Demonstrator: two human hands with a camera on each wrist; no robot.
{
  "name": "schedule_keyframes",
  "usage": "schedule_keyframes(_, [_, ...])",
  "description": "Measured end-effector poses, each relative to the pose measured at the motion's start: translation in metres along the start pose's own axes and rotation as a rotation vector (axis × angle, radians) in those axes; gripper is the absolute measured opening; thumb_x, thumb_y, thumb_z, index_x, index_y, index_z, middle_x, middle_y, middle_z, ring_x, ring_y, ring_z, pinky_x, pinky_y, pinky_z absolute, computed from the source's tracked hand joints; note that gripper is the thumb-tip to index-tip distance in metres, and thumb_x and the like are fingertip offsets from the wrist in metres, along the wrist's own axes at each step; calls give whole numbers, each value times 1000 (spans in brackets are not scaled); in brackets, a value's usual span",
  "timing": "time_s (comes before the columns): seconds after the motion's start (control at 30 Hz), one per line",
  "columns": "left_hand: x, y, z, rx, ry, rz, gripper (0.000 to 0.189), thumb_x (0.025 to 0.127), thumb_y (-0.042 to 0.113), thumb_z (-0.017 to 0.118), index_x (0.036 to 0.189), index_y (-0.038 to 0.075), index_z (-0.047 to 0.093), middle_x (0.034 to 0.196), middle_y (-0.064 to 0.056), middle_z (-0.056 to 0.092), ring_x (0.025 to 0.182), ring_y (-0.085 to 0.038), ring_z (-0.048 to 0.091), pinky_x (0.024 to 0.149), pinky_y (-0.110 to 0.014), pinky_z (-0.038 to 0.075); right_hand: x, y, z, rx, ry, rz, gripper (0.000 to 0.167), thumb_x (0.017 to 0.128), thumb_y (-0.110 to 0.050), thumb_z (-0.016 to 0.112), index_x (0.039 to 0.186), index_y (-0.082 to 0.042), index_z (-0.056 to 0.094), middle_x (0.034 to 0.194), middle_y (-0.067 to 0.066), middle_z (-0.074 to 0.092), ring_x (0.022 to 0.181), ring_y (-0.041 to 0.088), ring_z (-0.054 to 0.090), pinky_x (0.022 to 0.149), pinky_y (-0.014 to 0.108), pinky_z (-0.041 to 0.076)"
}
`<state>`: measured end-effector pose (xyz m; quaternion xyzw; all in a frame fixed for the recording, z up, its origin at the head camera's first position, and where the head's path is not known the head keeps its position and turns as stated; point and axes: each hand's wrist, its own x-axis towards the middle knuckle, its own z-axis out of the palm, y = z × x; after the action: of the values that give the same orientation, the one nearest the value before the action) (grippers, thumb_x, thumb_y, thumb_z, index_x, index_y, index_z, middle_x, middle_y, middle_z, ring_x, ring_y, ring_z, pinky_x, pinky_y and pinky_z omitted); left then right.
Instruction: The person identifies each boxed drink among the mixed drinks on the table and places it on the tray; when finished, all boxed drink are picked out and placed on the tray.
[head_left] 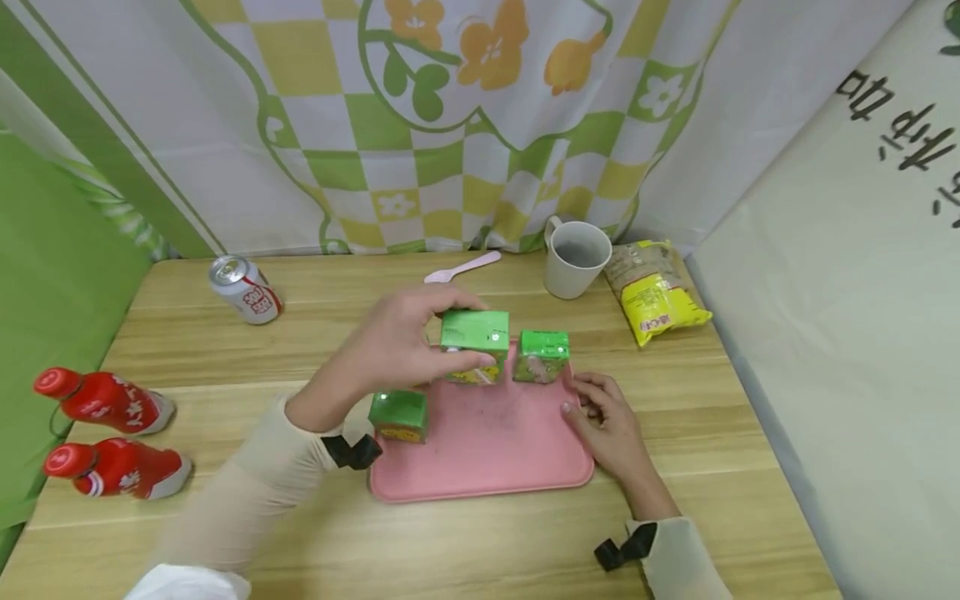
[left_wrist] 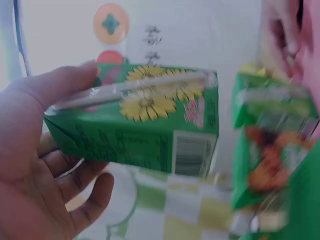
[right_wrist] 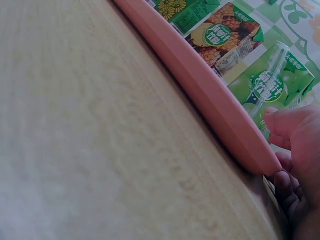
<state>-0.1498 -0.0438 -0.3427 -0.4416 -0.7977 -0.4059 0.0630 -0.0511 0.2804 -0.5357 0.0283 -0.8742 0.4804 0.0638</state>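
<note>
My left hand [head_left: 408, 337] grips a green juice box [left_wrist: 145, 110] between thumb and fingers, over the far left part of a pink tray [head_left: 495, 442]. Yellow flowers and a wrapped straw show on its side in the left wrist view. A second green box [head_left: 399, 415] stands at the tray's left side, below that hand. Another box [head_left: 542, 357] stands at the far right corner; the right wrist view shows a green fruit-print box [right_wrist: 272, 82] near my thumb. My right hand [head_left: 611, 425] holds the tray's right rim, thumb on the inner side and fingers curled outside.
Two red bottles [head_left: 116, 468] stand at the table's left, with a silver can [head_left: 246, 289] behind them. At the back are a pink fork-like utensil [head_left: 463, 267], a white mug [head_left: 576, 260] and a yellow snack bag [head_left: 656, 292]. A patterned curtain [head_left: 465, 167] hangs behind the table [head_left: 675, 400].
</note>
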Motion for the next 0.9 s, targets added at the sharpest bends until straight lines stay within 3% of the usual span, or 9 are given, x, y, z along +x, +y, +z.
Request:
schedule_keyframes(0.1, [-8,3,19,134,-10,24,48,74,39,92,112,15,74,99,7,71,84,-7,62,74,-31,50,-2,1,2,14,-4,1,37,95,-18,75,130,-9,69,137,0,53,105,17,56,81,23,50])
schedule_keyframes(0.2, [-16,2,35,259,-81,-2,49,75,44,90,111,15,74,102,5,73,92,-10,64,86,-36,48,-5,1,4,21,-15,6,37,96,-21,74,130,-10,69,137,0,53,104,17,57,81,24,51])
schedule_keyframes(0.33, [-20,2,46,339,-222,-76,47,78,47,86,113,19,73,107,8,72,100,-10,64,98,-41,41,-6,1,4,24,-16,10,37,96,-22,74,130,-11,69,137,-1,53,104,17,57,81,25,51])
schedule_keyframes(0.47, [-23,1,54,380,-285,-112,47,76,49,86,111,21,73,105,11,72,97,-10,63,103,-42,37,-3,1,2,22,-5,1,37,95,-19,75,130,-12,69,136,-1,53,105,17,57,81,24,50])
schedule_keyframes(0.73, [-27,-3,69,443,-306,-160,46,72,55,87,101,22,71,96,13,71,91,-12,64,115,-51,19,1,-1,0,15,0,-16,36,95,-16,75,129,-9,69,136,4,54,105,21,57,81,26,50])
schedule_keyframes(0.9, [-26,-6,74,470,-302,-172,49,72,58,87,102,23,72,92,13,70,88,-12,64,117,-54,14,1,-8,-1,16,10,-23,35,93,-7,75,128,-2,68,136,13,54,104,29,58,80,36,52])
